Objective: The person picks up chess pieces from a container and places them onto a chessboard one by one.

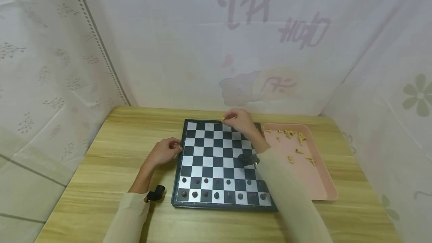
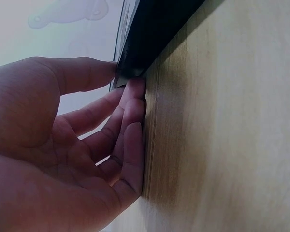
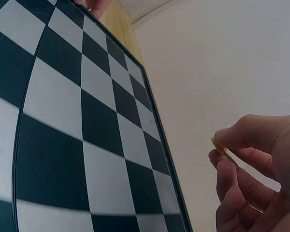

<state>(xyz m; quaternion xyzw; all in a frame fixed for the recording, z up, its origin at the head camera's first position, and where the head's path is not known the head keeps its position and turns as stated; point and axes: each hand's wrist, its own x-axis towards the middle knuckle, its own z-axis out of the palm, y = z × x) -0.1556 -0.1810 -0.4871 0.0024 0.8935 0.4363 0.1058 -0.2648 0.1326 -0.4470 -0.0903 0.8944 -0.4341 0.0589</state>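
Observation:
My right hand (image 1: pixel 240 122) is above the far edge of the chessboard (image 1: pixel 213 135). Between its thumb and fingertips it pinches a small yellow chess piece (image 3: pixel 219 145), mostly covered by the fingers. At the board's left side, my left hand (image 1: pixel 164 151) holds the dark edge (image 2: pixel 137 53), thumb at the upper rim and curled fingers lower down against the table. Dark chess pieces (image 1: pixel 216 195) stand in two rows on the near side of the board.
A pink tray (image 1: pixel 315 186) lies just right of the board, with several yellow chess pieces (image 1: pixel 300 137) scattered mostly in its far half. Both rest on a wood-grain table (image 1: pixel 135 130). Patterned white cloth (image 1: pixel 175 55) hangs behind the table and at both sides.

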